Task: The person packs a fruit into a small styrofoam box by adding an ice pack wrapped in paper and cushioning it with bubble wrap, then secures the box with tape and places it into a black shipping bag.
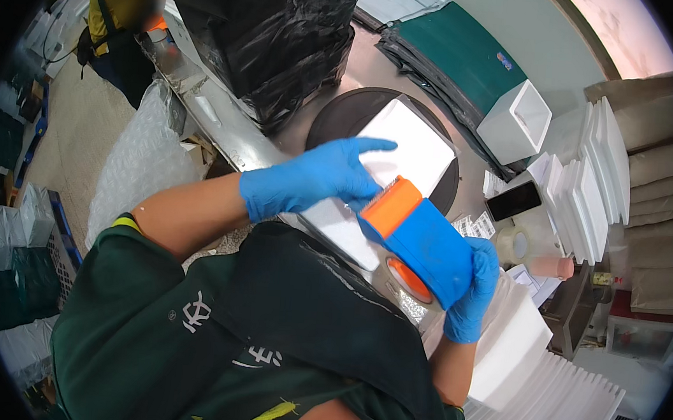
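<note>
My right hand grips a blue tape dispenser with an orange cutter end and a clear tape roll on it. My left hand, blue-gloved like the right, is at the cutter, index finger stretched over a white foam box, the other fingers bent; what they hold is unclear. The box stands on a black round turntable, and a white foam piece lies below my left hand.
A black-wrapped package stands at the back left. Right are a foam box, phone, tape rolls and stacked foam lids. A co-worker in yellow is upper left. Bubble wrap lies left.
</note>
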`<state>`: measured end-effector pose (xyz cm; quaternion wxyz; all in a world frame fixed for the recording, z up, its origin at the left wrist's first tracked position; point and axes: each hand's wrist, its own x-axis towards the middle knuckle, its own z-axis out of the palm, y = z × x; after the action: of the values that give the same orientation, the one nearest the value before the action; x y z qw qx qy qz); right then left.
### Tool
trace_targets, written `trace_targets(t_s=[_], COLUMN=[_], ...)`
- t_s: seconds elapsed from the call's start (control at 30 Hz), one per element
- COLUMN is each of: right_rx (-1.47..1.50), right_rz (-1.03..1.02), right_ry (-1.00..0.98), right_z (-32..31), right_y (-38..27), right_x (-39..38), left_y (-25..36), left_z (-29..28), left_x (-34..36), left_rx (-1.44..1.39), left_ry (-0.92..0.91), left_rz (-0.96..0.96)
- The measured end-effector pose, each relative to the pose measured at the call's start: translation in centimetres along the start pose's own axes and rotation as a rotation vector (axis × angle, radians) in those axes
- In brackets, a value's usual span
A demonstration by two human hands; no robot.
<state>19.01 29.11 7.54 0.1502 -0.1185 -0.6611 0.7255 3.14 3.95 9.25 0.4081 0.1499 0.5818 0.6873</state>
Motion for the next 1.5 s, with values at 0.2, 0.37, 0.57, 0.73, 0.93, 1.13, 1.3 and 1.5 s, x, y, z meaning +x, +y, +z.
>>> trace_targets(t_s=[0.2,0.37,0.57,0.73,0.93,1.13,1.3,1.5], right_rx=[-0.142,-0.545,-0.622,-0.456,-1.112,-1.369,-0.427,-0.187], right_rz=[0.015,0.160,0.236,0.442,0.296,0.373,0.072,-0.104], right_ry=[0.052,-0.055,-0.155,-0.157,0.184,0.009,0.245,0.143], right_z=[-10.0,-10.1,-5.1,-5.0,-4.5,-6.7,-3.4,4.6], right_y=[-3.8,-1.2,-0.7,0.6,2.0,6.0,5.9,8.0], right_x=[2.1,5.1,9.7,10.9,2.5,-1.3,8.3,17.9], left_y=[3.1,-6.0,-12.1,-20.0,-18.7,-3.1,-2.5,-2.5], left_z=[-9.9,-9.0,-7.7,-11.9,-14.5,-6.3,-6.9,-6.7], left_x=[1.5,5.0,9.2,10.8,8.0,11.8,17.1,17.1], left_rx=[0.241,0.493,0.544,0.631,0.871,0.203,0.033,0.255], left_ry=[0.437,0.434,0.318,0.303,0.443,0.404,-0.012,0.107], left_rz=[0.243,0.002,-0.057,0.028,0.018,0.247,0.039,0.121])
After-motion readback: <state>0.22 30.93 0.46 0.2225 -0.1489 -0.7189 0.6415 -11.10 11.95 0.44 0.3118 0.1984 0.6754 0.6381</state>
